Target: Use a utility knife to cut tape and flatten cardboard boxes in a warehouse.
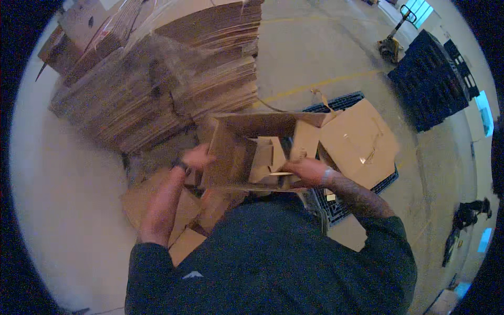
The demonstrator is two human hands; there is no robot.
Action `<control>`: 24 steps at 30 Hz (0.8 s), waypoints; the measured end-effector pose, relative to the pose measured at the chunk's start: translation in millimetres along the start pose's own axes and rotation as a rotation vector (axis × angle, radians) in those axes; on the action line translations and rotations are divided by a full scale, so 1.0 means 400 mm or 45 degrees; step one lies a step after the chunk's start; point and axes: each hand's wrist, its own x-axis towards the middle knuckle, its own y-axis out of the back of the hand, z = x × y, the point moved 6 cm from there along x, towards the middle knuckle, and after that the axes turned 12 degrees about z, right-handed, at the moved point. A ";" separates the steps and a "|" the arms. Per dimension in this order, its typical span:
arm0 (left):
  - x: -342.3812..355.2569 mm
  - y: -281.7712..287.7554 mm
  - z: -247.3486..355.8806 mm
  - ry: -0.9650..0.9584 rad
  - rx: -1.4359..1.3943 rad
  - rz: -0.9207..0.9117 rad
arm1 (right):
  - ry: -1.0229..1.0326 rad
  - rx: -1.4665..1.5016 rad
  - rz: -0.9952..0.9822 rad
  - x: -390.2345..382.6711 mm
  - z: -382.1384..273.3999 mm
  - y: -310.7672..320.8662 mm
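In front of my body I hold a brown cardboard box (228,152), its top open toward me and its middle open underneath, so that things below show through. My left hand (197,156) grips the box's left side, its thumb over the edge. At the right side my right hand (307,170) is closed on a flap of the same box, the fingers partly hidden by the cardboard. Beyond my right hand, a flat sheet of cardboard (362,139) lies on a black plastic pallet (387,182).
Tall stacks of flattened cardboard boxes (210,79), partly wrapped in clear film, rise at the far left. Loose cardboard pieces (186,244) lie near my left forearm. A stack of black pallets (430,79) and a pallet jack (391,47) stand at the far right.
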 end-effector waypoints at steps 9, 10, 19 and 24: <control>-0.105 -0.249 0.152 -0.113 -0.481 -0.416 | -0.682 -0.302 1.079 -0.142 0.194 0.192; -0.102 -0.264 0.175 -0.139 -0.470 -0.455 | -0.631 -0.363 1.094 -0.151 0.204 0.187; 0.057 -0.260 0.298 -0.862 0.623 0.022 | -0.668 -0.614 0.549 -0.308 0.271 0.213; 0.270 -0.292 0.441 -1.081 0.500 0.143 | -0.608 -0.403 0.199 -0.423 0.467 0.131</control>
